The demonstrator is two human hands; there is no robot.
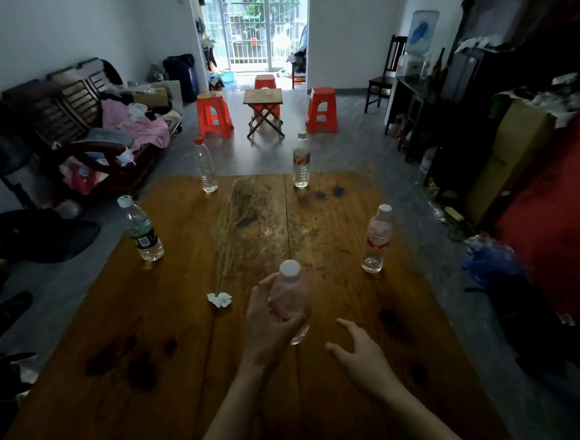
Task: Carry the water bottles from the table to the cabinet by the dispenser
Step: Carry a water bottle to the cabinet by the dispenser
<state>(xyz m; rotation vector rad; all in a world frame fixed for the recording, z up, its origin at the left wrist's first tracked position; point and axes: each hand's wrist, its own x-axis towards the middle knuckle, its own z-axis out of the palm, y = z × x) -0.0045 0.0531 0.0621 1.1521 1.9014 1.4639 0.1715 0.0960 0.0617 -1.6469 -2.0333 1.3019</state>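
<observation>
- Right hand (358,350) hovers low over the wooden table (156,384), fingers apart and loosely spread, holding nothing, just right of the held bottle.
- Left hand (272,327) grips a clear bottle (292,298) with a white cap; its fingers are curled round the body, the bottle tilted slightly, and whether its base touches the table cannot be told.
- Crumpled white tissue (219,299) lies on the table just left of that hand.
- To the right stands an upright bottle with a red-and-white label (376,239) and a white cap.
- On the left edge stands a bottle with a green label (140,228), white cap, a little water at the bottom.
- At the far edge stand two more: a plain bottle with a red cap (205,167) on the left, and a bottle with a red-and-white band (301,162) on the right.
- Beyond, red stools (322,109) ring a small folding table (263,98).
- Far right, a water dispenser (418,44) stands beside a dark cabinet (422,114).
</observation>
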